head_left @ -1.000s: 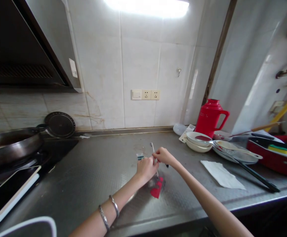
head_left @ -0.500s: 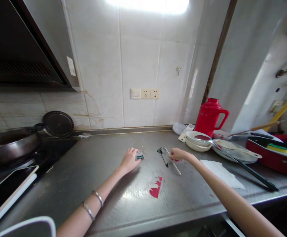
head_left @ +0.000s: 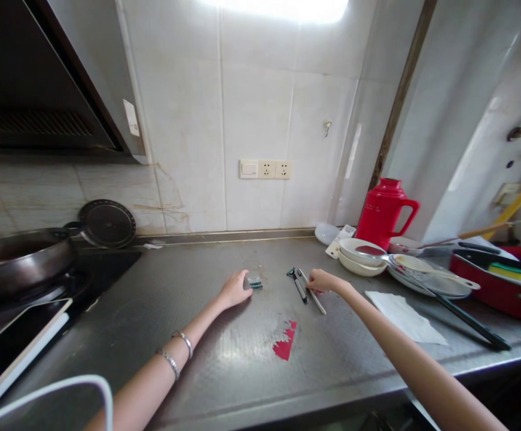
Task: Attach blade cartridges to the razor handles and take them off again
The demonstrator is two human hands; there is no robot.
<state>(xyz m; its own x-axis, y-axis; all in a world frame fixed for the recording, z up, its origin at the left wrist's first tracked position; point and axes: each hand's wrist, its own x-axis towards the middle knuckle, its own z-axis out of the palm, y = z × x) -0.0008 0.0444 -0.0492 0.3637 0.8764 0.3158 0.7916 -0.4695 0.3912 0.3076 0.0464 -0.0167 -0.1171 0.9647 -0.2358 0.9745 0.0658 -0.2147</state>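
Observation:
On the steel counter, my left hand rests with its fingers curved at the left side of a small clear and dark green item; whether it grips the item is hard to see. My right hand is closed, its fingertips pinching a thin white stick, perhaps a toothbrush, which lies slanted on the counter. Just left of it lies a razor with a dark head and grey handle. Nearer the front edge is a torn red piece.
Stacked bowls, plates, a red thermos, a white cloth and a red pan with a sponge stand at the right. A steel pan and a white-edged device are at the left.
My left hand has shifted slightly left and down, showing more of the small item. The white stick now lies closer to the razor, with my right hand still at it.

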